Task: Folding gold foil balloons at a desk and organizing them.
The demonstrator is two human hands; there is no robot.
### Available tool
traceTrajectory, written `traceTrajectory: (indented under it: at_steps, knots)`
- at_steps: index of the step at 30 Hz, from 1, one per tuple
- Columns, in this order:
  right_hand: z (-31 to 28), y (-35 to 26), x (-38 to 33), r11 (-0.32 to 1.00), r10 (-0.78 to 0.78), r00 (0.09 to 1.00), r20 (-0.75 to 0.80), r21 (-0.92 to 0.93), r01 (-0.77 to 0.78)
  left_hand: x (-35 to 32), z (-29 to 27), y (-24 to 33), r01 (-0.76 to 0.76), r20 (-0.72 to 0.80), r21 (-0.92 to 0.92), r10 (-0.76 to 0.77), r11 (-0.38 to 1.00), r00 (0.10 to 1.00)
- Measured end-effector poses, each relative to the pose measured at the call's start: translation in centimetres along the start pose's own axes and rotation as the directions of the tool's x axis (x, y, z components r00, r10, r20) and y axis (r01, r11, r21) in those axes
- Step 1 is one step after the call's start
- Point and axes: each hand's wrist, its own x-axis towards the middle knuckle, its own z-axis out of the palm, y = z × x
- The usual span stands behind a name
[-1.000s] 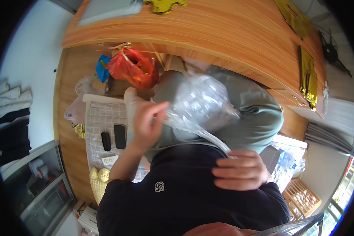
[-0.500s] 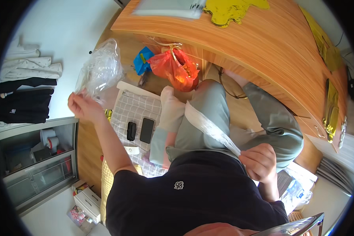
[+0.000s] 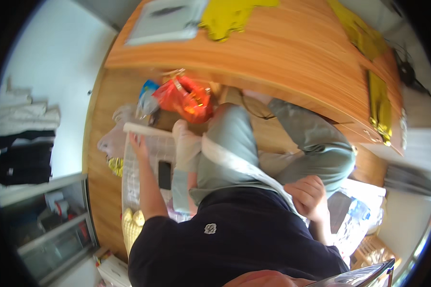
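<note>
Over wood-brown flooring [image 3: 102, 191], a clear crinkled plastic bag [image 3: 148, 104] is now released beyond the left hand [image 3: 138, 143], its fingers parted; only a long white plastic strip [image 3: 231, 159] is kept clamped by the right hand [image 3: 309, 195].

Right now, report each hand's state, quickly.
Left hand: open, fingers apart, nothing visible in it, though slightly blurred.
Right hand: closed, holding one end of a whitish strip.
</note>
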Motion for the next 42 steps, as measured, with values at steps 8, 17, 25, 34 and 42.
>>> traceTrajectory:
  at_steps: [8,17,25,34,42]
  knots:
    - [-8.1,6.8,-2.2,0.885,0.158,0.948,-0.277,-0.385,-0.260,-2.2,4.0,16.0,-0.361,-0.106,0.330,0.414,0.872,0.904]
    - [-18.3,16.2,-5.1,0.657,0.433,0.596,-0.676,-0.216,-0.722,-5.5,23.2,51.1,-0.883,0.330,-0.258,0.895,0.392,0.300]
    - [-23.4,22.2,-1.6,0.855,0.297,0.833,-0.467,-0.258,-0.450,-10.4,44.3,68.4,-0.712,0.569,-0.639,0.802,0.292,-0.181]
    - [-23.5,30.0,3.0,0.905,0.231,0.958,-0.172,-0.324,-0.277,-15.8,52.8,67.5,-0.848,0.675,-0.495,0.698,0.188,-0.239]
    - [-24.6,29.4,3.4,0.927,0.260,0.966,0.016,-0.284,-0.245,-15.9,52.8,67.5,-0.867,0.737,-0.457,0.630,0.196,-0.246]
